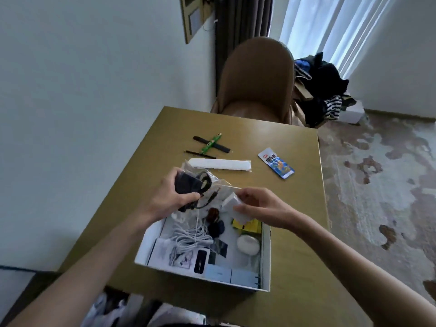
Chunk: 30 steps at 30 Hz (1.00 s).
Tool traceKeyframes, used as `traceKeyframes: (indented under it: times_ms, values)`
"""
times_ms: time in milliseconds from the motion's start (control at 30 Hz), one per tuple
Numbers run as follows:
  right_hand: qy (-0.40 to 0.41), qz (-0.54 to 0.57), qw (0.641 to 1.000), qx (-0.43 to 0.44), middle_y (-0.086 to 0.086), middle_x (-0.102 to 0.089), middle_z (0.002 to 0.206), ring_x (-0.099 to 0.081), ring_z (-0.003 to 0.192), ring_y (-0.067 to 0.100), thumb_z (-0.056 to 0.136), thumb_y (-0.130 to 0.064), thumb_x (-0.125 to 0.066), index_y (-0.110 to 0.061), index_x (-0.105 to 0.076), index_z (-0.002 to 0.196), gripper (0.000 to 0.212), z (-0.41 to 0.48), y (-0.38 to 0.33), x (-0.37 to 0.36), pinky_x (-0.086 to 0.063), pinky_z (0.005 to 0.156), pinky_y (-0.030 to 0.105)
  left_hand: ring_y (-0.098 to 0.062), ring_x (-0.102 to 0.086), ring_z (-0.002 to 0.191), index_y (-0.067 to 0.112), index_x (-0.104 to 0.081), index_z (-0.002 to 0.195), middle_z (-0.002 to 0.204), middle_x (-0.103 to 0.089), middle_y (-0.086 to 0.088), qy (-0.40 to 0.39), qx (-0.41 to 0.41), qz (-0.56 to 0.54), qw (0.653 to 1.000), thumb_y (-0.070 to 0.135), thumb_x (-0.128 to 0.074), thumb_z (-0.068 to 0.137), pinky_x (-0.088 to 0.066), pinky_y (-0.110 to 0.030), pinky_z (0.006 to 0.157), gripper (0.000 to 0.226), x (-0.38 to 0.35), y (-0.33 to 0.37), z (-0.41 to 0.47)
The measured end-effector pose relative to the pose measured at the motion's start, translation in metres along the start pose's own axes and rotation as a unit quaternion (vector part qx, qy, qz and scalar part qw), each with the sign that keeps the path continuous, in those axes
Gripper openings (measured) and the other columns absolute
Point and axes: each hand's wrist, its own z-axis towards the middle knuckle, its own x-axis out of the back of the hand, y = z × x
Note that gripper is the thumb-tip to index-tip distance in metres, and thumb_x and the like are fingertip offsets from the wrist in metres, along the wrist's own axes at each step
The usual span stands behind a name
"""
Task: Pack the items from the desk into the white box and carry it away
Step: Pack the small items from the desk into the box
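Observation:
The open white box [266, 256] sits at the near edge of the desk [295, 208], with white cables, a white round case, a yellow packet and small cards inside. Above its far end my left hand [172, 194] grips a black adapter [188, 182] with its cord, partly in a clear bag. My right hand [257, 204] holds a small white charger block [232, 204] over the box. Farther back on the desk lie a long white strip in plastic [219, 164], a blue snack packet [276, 162] and a green toy with black strips [210, 145].
A brown chair [257, 79] stands at the desk's far side. A pile of dark clothes [323, 90] and a white box lie on the floor by the curtained window. A white wall runs along the left. Patterned carpet lies to the right.

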Motion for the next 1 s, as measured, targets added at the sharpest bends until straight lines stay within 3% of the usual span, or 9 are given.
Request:
traceKeyframes:
  times_ms: [100, 233, 400, 467, 533, 633, 767, 900, 1000]
  values:
    - [-0.049, -0.168, 0.984, 0.029, 0.006, -0.067, 0.096, -0.063, 0.087, 0.023, 0.09, -0.031, -0.062, -0.013, -0.064, 0.104, 0.023, -0.006, 0.005, -0.031, -0.054, 0.076, 0.042, -0.022, -0.066, 0.088, 0.03, -0.047, 0.103, 0.102, -0.06, -0.005, -0.044, 0.007, 0.035, 0.998, 0.027, -0.081, 0.072, -0.061, -0.038, 0.065, 0.047, -0.002, -0.018, -0.026]
    - [-0.119, -0.325, 0.938, -0.014, -0.005, -0.057, 0.083, -0.057, 0.075, 0.016, 0.088, -0.028, -0.054, -0.024, -0.054, 0.084, 0.005, -0.01, 0.018, -0.072, -0.048, 0.063, 0.028, -0.013, -0.066, 0.089, 0.027, -0.047, 0.111, 0.103, -0.064, 0.002, -0.071, -0.005, 0.1, 0.992, 0.034, -0.079, 0.07, -0.06, -0.035, 0.074, 0.053, -0.004, -0.037, -0.038]
    - [-0.12, -0.396, 0.906, -0.086, -0.002, -0.059, 0.097, -0.058, 0.085, 0.017, 0.089, -0.028, -0.055, -0.023, -0.057, 0.103, 0.015, -0.01, 0.034, -0.104, -0.051, 0.07, 0.028, -0.004, -0.061, 0.078, 0.033, -0.042, 0.095, 0.091, -0.057, 0.013, -0.12, -0.039, 0.145, 0.981, 0.033, -0.078, 0.071, -0.051, -0.018, 0.054, 0.043, 0.004, -0.052, -0.035]
    - [-0.133, -0.386, 0.907, -0.104, -0.003, -0.061, 0.106, -0.058, 0.093, 0.017, 0.091, -0.031, -0.055, -0.024, -0.058, 0.118, 0.028, -0.009, 0.033, -0.103, -0.052, 0.08, 0.031, -0.005, -0.06, 0.077, 0.032, -0.041, 0.096, 0.091, -0.055, 0.013, -0.144, -0.051, 0.16, 0.975, 0.032, -0.078, 0.071, -0.048, -0.015, 0.051, 0.045, 0.007, -0.057, -0.032]
    - [-0.133, -0.318, 0.932, -0.115, -0.009, -0.061, 0.1, -0.059, 0.09, 0.01, 0.093, -0.025, -0.054, -0.027, -0.061, 0.117, 0.025, -0.01, 0.028, -0.096, -0.047, 0.074, 0.019, -0.006, -0.059, 0.079, 0.03, -0.041, 0.1, 0.092, -0.054, 0.013, -0.175, -0.056, 0.177, 0.967, 0.032, -0.078, 0.07, -0.047, -0.015, 0.054, 0.048, 0.006, -0.063, -0.029]
    - [-0.049, -0.246, 0.957, -0.142, -0.009, -0.063, 0.102, -0.058, 0.085, -0.003, 0.097, -0.019, -0.054, -0.023, -0.062, 0.121, 0.026, -0.014, 0.019, -0.084, -0.044, 0.072, 0.012, -0.009, -0.057, 0.079, 0.029, -0.038, 0.101, 0.092, -0.054, 0.008, -0.243, -0.057, 0.243, 0.937, 0.032, -0.077, 0.07, -0.042, -0.015, 0.054, 0.049, 0.003, -0.07, -0.024]
    - [0.087, -0.177, 0.966, -0.165, -0.007, -0.068, 0.097, -0.065, 0.085, 0.006, 0.096, -0.013, -0.055, -0.017, -0.064, 0.118, 0.024, -0.021, 0.013, -0.084, -0.05, 0.07, 0.016, -0.02, -0.057, 0.089, 0.019, -0.042, 0.111, 0.104, -0.059, -0.003, -0.336, -0.095, 0.382, 0.856, 0.036, -0.077, 0.069, -0.049, -0.033, 0.067, 0.057, -0.003, -0.071, -0.018]
    - [0.168, -0.136, 0.969, -0.122, -0.006, -0.072, 0.089, -0.069, 0.082, 0.008, 0.096, -0.011, -0.056, -0.015, -0.067, 0.111, 0.02, -0.027, 0.007, -0.091, -0.057, 0.082, 0.032, -0.014, -0.055, 0.071, 0.018, -0.04, 0.105, 0.09, -0.058, -0.001, -0.363, -0.121, 0.386, 0.84, 0.036, -0.076, 0.069, -0.041, -0.026, 0.052, 0.054, -0.002, -0.068, -0.011]
    - [0.186, -0.129, 0.968, -0.107, -0.003, -0.072, 0.091, -0.068, 0.084, 0.01, 0.095, -0.013, -0.059, -0.015, -0.069, 0.109, 0.018, -0.028, 0.004, -0.089, -0.057, 0.084, 0.034, -0.013, -0.055, 0.071, 0.021, -0.04, 0.102, 0.088, -0.054, 0.004, -0.36, -0.14, 0.381, 0.84, 0.034, -0.075, 0.07, -0.04, -0.023, 0.05, 0.05, 0.007, -0.065, -0.007]
